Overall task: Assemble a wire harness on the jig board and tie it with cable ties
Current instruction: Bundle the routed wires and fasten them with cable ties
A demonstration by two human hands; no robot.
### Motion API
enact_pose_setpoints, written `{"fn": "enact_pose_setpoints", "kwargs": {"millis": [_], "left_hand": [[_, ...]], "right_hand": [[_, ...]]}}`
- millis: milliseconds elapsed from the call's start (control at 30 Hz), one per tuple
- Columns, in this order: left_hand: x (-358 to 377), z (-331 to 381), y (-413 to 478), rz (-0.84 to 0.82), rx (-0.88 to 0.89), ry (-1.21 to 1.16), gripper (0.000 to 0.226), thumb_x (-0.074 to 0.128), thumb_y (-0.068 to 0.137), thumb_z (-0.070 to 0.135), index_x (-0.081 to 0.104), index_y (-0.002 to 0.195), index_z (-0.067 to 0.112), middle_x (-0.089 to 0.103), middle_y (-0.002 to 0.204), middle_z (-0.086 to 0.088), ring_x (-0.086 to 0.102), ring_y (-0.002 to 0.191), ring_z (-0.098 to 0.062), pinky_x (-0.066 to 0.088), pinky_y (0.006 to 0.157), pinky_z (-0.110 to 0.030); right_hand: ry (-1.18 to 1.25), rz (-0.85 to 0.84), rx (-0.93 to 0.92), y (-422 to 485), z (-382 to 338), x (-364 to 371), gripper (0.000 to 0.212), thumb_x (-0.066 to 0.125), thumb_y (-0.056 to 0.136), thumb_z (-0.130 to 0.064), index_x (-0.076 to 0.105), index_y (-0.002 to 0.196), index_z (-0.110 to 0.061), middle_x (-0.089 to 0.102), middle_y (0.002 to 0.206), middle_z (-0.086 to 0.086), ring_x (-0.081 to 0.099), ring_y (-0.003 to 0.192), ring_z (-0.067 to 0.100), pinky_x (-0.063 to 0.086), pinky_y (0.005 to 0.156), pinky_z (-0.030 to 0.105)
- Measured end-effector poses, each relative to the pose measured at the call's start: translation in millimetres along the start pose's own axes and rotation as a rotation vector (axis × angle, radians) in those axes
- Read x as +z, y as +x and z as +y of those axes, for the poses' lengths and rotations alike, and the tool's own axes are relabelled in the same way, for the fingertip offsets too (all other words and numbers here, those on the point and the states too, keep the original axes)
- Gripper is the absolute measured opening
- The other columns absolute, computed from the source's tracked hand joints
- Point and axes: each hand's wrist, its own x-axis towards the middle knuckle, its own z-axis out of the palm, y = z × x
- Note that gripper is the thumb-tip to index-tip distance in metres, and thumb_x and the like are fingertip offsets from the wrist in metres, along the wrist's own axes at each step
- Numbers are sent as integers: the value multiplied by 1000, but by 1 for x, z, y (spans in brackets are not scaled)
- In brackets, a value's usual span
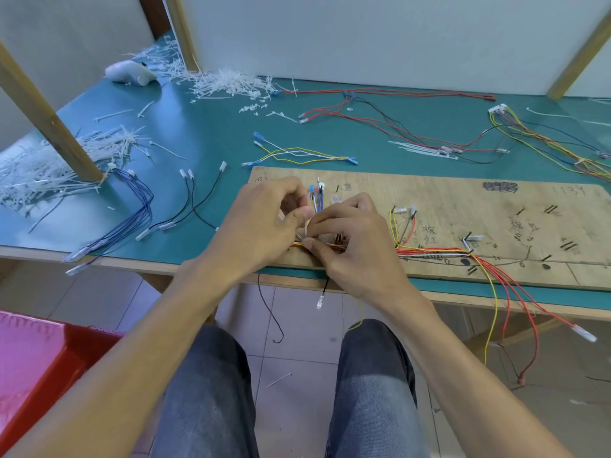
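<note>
A wooden jig board [496, 206] with nails and pencil marks lies on the green table near its front edge. A wire harness [429, 251] of red, yellow, white and black wires runs along the board's front, and several wires hang over the table edge. My left hand [264, 223] and my right hand [350, 233] meet over the board's left end. Both pinch a thin white cable tie [305, 230] at the wire bundle there. The fingers hide how the tie sits around the wires.
Loose cable ties [228, 82] lie heaped at the back and at the left [49, 170]. Blue wires [132, 213], black wires [188, 206], a yellow-white set [297, 155] and red-black harnesses [380, 117] lie on the table. A red bin [36, 365] stands at lower left.
</note>
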Motion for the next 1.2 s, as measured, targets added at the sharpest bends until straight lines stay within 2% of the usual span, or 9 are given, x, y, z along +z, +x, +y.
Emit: {"fn": "enact_pose_setpoints", "kwargs": {"millis": [100, 200, 433, 600, 733, 800, 900, 1000, 1200], "left_hand": [[-5, -1, -10, -35, 55, 106, 11, 69, 98, 36, 73, 93, 28, 72, 85, 12, 64, 84, -10, 50, 78, -31], [-5, -1, -17, -49, 145, 289, 13, 70, 95, 42, 74, 96, 30, 64, 105, 6, 56, 104, -14, 42, 93, -41], [-8, 1, -12, -122, 178, 486, 25, 79, 82, 53, 76, 93, 31, 67, 118, 10, 51, 127, -12, 31, 102, -41], [-9, 0, -10, -137, 147, 513, 25, 81, 78, 60, 70, 84, 39, 65, 119, 15, 53, 124, -8, 26, 96, -34], [-7, 1, -8, -135, 119, 522, 27, 83, 76, 59, 69, 82, 36, 66, 109, 16, 58, 113, -10, 23, 92, -31], [-5, 0, -9, -127, 104, 509, 27, 83, 77, 58, 66, 81, 36, 65, 103, 17, 58, 107, -9, 24, 93, -30], [-5, -1, -11, -127, 90, 485, 28, 83, 77, 57, 61, 79, 40, 64, 103, 18, 58, 106, -8, 26, 94, -31], [-6, 1, -11, -130, 79, 472, 28, 84, 77, 55, 61, 78, 41, 65, 105, 17, 59, 105, -9, 27, 92, -33], [-7, 4, -11, -121, 44, 389, 23, 89, 75, 50, 71, 79, 36, 69, 99, 16, 64, 99, -15, 43, 96, -39]], "right_hand": [[85, 81, 53, 1, -1, -6, 17, 80, 86, -10, 82, 99, -21, 74, 105, -13, 56, 106, 21, 47, 92, 30], [223, 152, 93, -1, -2, -10, 26, 68, 88, 3, 78, 100, -18, 72, 102, -9, 59, 96, 22, 51, 86, 38], [341, 214, 113, -2, -5, -11, 31, 62, 87, 9, 75, 99, -17, 71, 98, -10, 65, 95, 22, 54, 85, 39], [321, 326, 89, -5, -9, -13, 25, 62, 88, 10, 74, 97, -10, 71, 96, -2, 67, 97, 25, 55, 85, 47], [73, 419, 5, -24, -16, -23, 18, 69, 85, 6, 71, 90, -11, 66, 88, -6, 57, 87, 19, 48, 78, 34], [-50, 334, -17, -44, -21, -27, 9, 72, 89, -11, 69, 95, -16, 63, 88, -11, 52, 89, 18, 44, 80, 33], [-221, 124, -1, -74, -24, -31, 17, 75, 91, -26, 69, 107, -21, 62, 93, -14, 51, 93, 19, 46, 84, 40], [-363, -71, -27, -87, -23, -32, 30, 79, 89, -15, 69, 117, -16, 65, 109, -3, 57, 103, 28, 51, 86, 47], [-383, -115, -28, -80, -30, -29, 36, 73, 88, 4, 68, 120, -14, 66, 108, 1, 58, 100, 25, 51, 86, 38]]}}
